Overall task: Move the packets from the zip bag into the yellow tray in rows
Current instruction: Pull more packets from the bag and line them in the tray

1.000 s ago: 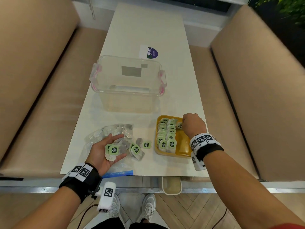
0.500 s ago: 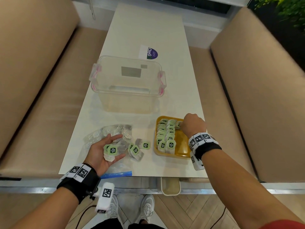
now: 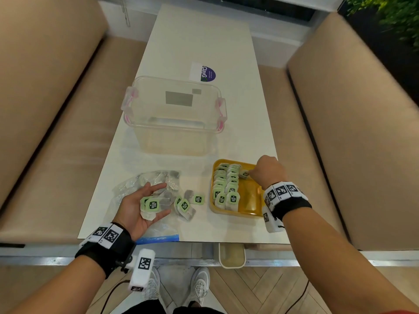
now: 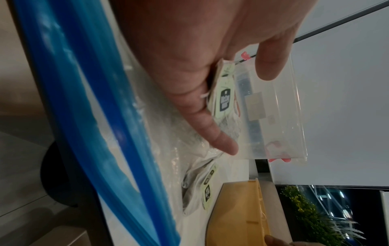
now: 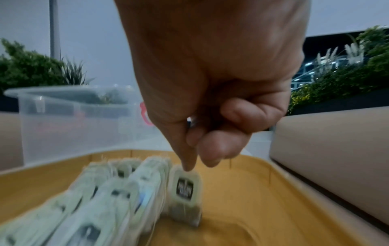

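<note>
While two rows [image 3: 226, 184] stand in the tray [image 3: 250, 215], my right hand [image 3: 267, 171] pinches a packet [image 3: 244, 174] heading a third, my left hand [image 3: 138, 209] lies spread, cradling several, and more wait on the table [image 3: 204, 41] and in the bag [image 3: 145, 183].

The head camera sits high and looks steeply down on the table [image 3: 204, 37], so my left hand [image 3: 138, 207] and my right hand [image 3: 267, 171] both show from some distance. The left wrist camera looks along my palm from very near, with the scene turned sideways. The right wrist camera looks forward and down past my fingers [image 5: 212, 149], close to the packet [image 5: 185, 188] that I pinch. All three views share the yellow tray [image 3: 249, 198] and the clear box [image 3: 174, 123].
</note>
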{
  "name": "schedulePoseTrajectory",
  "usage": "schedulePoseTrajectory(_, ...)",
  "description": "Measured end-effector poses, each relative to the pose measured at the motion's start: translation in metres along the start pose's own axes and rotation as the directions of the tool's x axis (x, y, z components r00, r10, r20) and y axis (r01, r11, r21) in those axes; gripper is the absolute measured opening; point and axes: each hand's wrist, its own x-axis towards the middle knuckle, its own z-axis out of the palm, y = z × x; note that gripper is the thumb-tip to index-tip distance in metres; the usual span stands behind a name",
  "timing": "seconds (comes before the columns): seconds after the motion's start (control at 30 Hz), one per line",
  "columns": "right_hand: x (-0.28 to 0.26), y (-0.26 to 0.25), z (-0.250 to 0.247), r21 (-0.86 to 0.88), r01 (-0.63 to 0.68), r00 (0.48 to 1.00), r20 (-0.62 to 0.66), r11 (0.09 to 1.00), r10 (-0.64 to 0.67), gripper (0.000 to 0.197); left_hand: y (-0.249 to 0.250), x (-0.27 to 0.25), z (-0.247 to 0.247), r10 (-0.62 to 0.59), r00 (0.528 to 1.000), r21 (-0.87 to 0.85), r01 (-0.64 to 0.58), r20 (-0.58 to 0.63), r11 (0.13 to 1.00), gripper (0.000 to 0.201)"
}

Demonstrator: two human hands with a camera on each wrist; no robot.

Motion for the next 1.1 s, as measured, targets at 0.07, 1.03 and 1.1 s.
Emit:
schedulePoseTrajectory(0.07,0.001,0.008,-0.004,0.033,-0.018,1.000,-0.020,0.999,0.019,0.013,0.001,0.000,0.000,0.001,1.000,-0.005,-0.001,0.003,1.000,0.050)
schedulePoseTrajectory(1.03,-0.017,-0.019,0.018,-0.285,0.402,0.909,0.239,0.870,-0.342,0.022,0.003,-0.004,0.002,0.022,1.000,-0.017,-0.022,0.001,1.000,0.050)
schedulePoseTrajectory(1.1,-0.019,-0.018,0.015,-0.288,0.418,0.902,0.242,0.862,-0.357,0.023,0.004,-0.005,0.002,0.022,1.000,-0.022,-0.022,0.000,1.000,0.050)
